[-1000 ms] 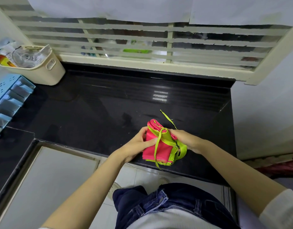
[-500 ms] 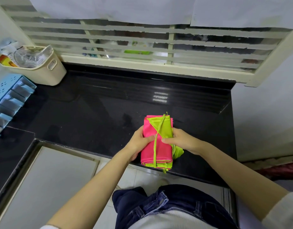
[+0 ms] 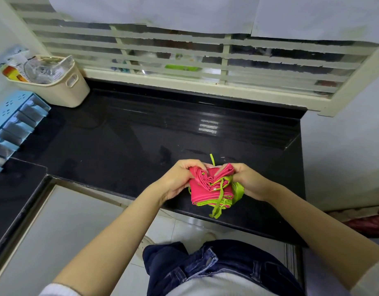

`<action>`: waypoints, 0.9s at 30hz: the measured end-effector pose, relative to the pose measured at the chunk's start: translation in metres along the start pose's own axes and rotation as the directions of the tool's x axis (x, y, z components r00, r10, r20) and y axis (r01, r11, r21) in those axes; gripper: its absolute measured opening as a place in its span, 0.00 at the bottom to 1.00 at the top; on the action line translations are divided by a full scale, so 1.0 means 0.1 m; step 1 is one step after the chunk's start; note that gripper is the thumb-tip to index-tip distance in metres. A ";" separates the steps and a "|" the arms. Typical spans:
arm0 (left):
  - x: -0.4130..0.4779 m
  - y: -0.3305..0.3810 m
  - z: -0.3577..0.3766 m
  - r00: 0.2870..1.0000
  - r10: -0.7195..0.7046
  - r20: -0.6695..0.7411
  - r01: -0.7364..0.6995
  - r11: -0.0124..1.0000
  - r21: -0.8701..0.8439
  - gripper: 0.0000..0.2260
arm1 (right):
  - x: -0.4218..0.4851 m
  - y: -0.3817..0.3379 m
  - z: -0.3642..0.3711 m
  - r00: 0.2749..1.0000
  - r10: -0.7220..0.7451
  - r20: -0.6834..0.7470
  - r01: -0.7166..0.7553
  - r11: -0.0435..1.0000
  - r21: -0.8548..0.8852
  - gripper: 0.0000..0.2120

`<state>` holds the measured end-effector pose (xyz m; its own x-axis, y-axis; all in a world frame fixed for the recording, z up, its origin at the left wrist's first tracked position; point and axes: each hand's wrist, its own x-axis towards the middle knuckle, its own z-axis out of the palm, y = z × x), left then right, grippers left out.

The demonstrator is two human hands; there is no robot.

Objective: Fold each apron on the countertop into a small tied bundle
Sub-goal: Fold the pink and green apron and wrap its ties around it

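Note:
A pink apron with lime-green trim (image 3: 203, 192), folded into a small thick bundle, sits near the front edge of the black countertop (image 3: 124, 146). My left hand (image 3: 180, 178) grips the bundle's left top corner and my right hand (image 3: 247, 178) grips its right top corner, so the upper folds bunch into a V between them. A green strap (image 3: 220, 189) runs down across the bundle, with loose ends hanging over the counter's front edge. One thin strap end sticks up behind the bundle.
A cream basket (image 3: 56, 82) with packets stands at the back left corner. A blue rack (image 3: 11, 122) lies along the left edge. A barred window (image 3: 184, 58) runs behind the counter, and a white wall (image 3: 342, 157) closes the right side.
The flat bundle has been bent, its top edge now pinched and bunched between both hands. Both hands moved up to the top corners. The green strap hangs looser at the front.

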<state>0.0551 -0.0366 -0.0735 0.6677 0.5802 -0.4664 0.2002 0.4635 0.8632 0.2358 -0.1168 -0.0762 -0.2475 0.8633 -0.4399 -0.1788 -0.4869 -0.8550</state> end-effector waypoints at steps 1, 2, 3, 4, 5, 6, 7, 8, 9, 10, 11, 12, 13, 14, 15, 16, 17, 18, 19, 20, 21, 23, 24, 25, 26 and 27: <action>-0.01 0.01 0.00 1.000 -0.003 -0.003 0.003 1.000 -0.008 0.25 | 0.00 -0.01 -0.01 0.999 -0.039 -0.031 0.037 0.998 -0.053 0.22; -0.01 0.02 -0.01 1.000 -0.011 -0.007 0.011 0.999 -0.035 0.23 | 0.01 -0.03 -0.01 0.995 -0.087 -0.058 0.080 0.991 -0.111 0.27; -0.01 0.03 -0.02 0.999 -0.031 -0.016 0.030 0.996 -0.087 0.20 | 0.02 -0.05 -0.03 0.989 -0.128 -0.077 0.114 0.979 -0.168 0.30; -0.03 0.04 -0.03 0.998 -0.058 -0.016 0.055 0.987 -0.150 0.15 | 0.03 -0.05 -0.04 0.982 -0.161 -0.097 0.138 0.968 -0.210 0.31; -0.04 0.05 -0.03 0.997 -0.078 0.000 0.077 0.981 -0.180 0.11 | 0.06 -0.04 -0.06 0.973 -0.187 -0.132 0.148 0.953 -0.265 0.31; -0.05 0.06 -0.03 0.995 -0.100 0.028 0.103 0.983 -0.149 0.13 | 0.09 -0.04 -0.07 0.960 -0.218 -0.176 0.152 0.933 -0.326 0.28; -0.05 0.05 -0.02 0.991 -0.118 0.062 0.122 0.991 -0.057 0.15 | 0.14 -0.03 -0.08 0.944 -0.251 -0.214 0.150 0.905 -0.399 0.24; -0.05 0.03 0.01 0.991 -0.119 0.065 0.117 0.992 0.034 0.15 | 0.18 -0.02 -0.07 0.931 -0.278 -0.238 0.143 0.875 -0.462 0.22; -0.04 0.01 0.03 0.994 -0.109 0.016 0.108 0.991 0.082 0.14 | 0.21 -0.03 -0.04 0.923 -0.298 -0.244 0.138 0.848 -0.512 0.22; -0.02 0.01 0.03 0.992 -0.096 -0.081 0.101 0.992 0.072 0.15 | 0.23 -0.03 -0.01 0.922 -0.302 -0.241 0.134 0.835 -0.533 0.22; 0.01 0.00 0.01 0.980 -0.083 -0.181 0.091 0.995 0.040 0.15 | 0.24 -0.06 0.04 0.932 -0.283 -0.229 0.129 0.845 -0.519 0.23; 0.03 -0.01 -0.02 0.964 -0.064 -0.259 0.072 0.997 0.022 0.15 | 0.24 -0.10 0.08 0.945 -0.250 -0.212 0.131 0.881 -0.455 0.24; 0.03 -0.01 -0.07 0.947 -0.037 -0.320 0.047 0.999 0.022 0.16 | 0.22 -0.14 0.11 0.961 -0.204 -0.185 0.136 0.936 -0.325 0.26; 0.04 -0.02 -0.12 0.933 -0.015 -0.360 0.025 0.999 0.023 0.16 | 0.21 -0.16 0.12 0.977 -0.146 -0.156 0.124 0.982 -0.140 0.26; 0.03 -0.03 -0.15 0.923 0.006 -0.386 0.004 1.000 0.024 0.17 | 0.18 -0.19 0.14 0.988 -0.086 -0.128 0.093 0.995 0.045 0.24; 0.01 -0.03 -0.17 0.915 0.036 -0.403 -0.025 0.999 0.034 0.17 | 0.17 -0.20 0.15 0.993 -0.035 -0.109 0.053 0.985 0.164 0.21; -0.02 -0.03 -0.17 0.909 0.071 -0.410 -0.055 0.997 0.053 0.17 | 0.17 -0.22 0.17 0.995 0.011 -0.096 0.006 0.984 0.177 0.19; -0.05 -0.04 -0.16 0.905 0.104 -0.412 -0.080 0.994 0.075 0.16 | 0.17 -0.22 0.19 0.994 0.063 -0.088 -0.052 0.991 0.123 0.19; -0.07 -0.06 -0.15 0.901 0.128 -0.414 -0.099 0.991 0.091 0.15 | 0.19 -0.21 0.22 0.990 0.103 -0.100 -0.102 0.995 0.022 0.23; -0.09 -0.07 -0.14 0.899 0.149 -0.413 -0.118 0.988 0.101 0.15 | 0.22 -0.19 0.24 0.982 0.121 -0.146 -0.134 0.988 -0.083 0.27; -0.11 -0.07 -0.13 0.901 0.161 -0.402 -0.133 0.986 0.098 0.15 | 0.25 -0.18 0.27 0.973 0.106 -0.205 -0.142 0.976 -0.167 0.29; -0.15 -0.06 -0.14 0.916 0.152 -0.371 -0.145 0.988 0.046 0.15 | 0.30 -0.16 0.29 0.957 0.036 -0.289 -0.108 0.966 -0.236 0.31; -0.17 -0.06 -0.16 0.925 0.139 -0.353 -0.149 0.989 0.000 0.16 | 0.31 -0.15 0.28 0.960 0.013 -0.281 -0.085 0.965 -0.247 0.31; -0.19 -0.05 -0.18 0.934 0.126 -0.335 -0.150 0.988 -0.045 0.17 | 0.32 -0.15 0.27 0.973 0.000 -0.229 -0.063 0.961 -0.269 0.29; -0.21 -0.04 -0.20 0.943 0.117 -0.312 -0.150 0.985 -0.084 0.18 | 0.32 -0.16 0.25 0.987 -0.003 -0.160 -0.045 0.955 -0.294 0.24; -0.22 -0.04 -0.22 0.951 0.106 -0.290 -0.144 0.983 -0.113 0.18 | 0.29 -0.19 0.25 0.996 0.005 -0.084 -0.031 0.948 -0.317 0.19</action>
<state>0.0234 -0.0364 -0.0706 0.4479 0.7954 -0.4082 0.0198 0.4477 0.8940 0.2083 -0.0858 -0.0662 -0.1671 0.8692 -0.4654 0.1405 -0.4463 -0.8838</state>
